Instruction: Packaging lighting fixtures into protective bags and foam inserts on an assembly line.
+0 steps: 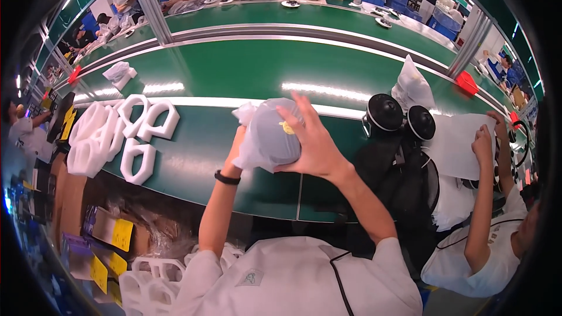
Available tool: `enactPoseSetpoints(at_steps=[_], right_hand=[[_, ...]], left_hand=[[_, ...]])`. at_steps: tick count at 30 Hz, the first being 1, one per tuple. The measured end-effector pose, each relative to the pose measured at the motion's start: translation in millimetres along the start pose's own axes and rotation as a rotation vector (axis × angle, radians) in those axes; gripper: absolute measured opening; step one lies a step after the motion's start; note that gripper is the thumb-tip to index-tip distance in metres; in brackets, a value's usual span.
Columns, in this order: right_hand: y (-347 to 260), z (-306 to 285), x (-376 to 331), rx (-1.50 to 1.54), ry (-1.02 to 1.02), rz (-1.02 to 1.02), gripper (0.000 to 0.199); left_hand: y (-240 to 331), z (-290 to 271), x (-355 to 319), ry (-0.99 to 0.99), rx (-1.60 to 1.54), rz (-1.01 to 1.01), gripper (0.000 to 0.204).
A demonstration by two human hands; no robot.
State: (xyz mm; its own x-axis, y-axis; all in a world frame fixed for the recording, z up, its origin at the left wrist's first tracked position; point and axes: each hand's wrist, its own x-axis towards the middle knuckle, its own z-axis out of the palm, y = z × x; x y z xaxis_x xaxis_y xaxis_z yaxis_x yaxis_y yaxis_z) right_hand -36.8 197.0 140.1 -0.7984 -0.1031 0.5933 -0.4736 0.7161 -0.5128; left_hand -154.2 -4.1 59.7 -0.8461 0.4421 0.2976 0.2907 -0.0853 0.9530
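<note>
Above the green bench I hold up a round object (268, 140) wrapped in a thin, milky white bag, with a small yellow round sticker (287, 127) near its right side. My right hand (319, 147) grips it from the right, thumb low and fingers curving over the top. On the other side, my left hand (236, 147) supports it, though the wrapping hides most of those fingers. A loose bunch of the bag sticks out at the upper left. What lies inside the wrapping cannot be made out clearly.
White foam frames (139, 162) lie at left, with more in a box below. At right are black round devices (384, 112), black bags (383, 164) and a white-bagged item (413, 86). A co-worker (483, 246) at far right handles a white sheet (459, 143). A green conveyor (246, 67) runs behind.
</note>
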Motion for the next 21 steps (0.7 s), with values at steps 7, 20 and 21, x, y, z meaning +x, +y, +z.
enactPoseSetpoints(at_steps=[7,20,21], right_hand=[[34.8,34.2,16.2,0.091,-0.204,0.127,0.100],[45.0,60.5,22.1,-0.074,-0.244,0.200,0.099],[41.2,61.4,24.7,-0.128,-0.264,0.163,0.099]], left_hand=[[-54.9,-34.8,12.2,-0.062,0.029,-0.229,0.031],[-44.5,-20.0,-14.0,0.141,0.904,-0.022,0.031],[-49.0,-23.4,-16.3,0.155,0.793,-0.042,0.032]])
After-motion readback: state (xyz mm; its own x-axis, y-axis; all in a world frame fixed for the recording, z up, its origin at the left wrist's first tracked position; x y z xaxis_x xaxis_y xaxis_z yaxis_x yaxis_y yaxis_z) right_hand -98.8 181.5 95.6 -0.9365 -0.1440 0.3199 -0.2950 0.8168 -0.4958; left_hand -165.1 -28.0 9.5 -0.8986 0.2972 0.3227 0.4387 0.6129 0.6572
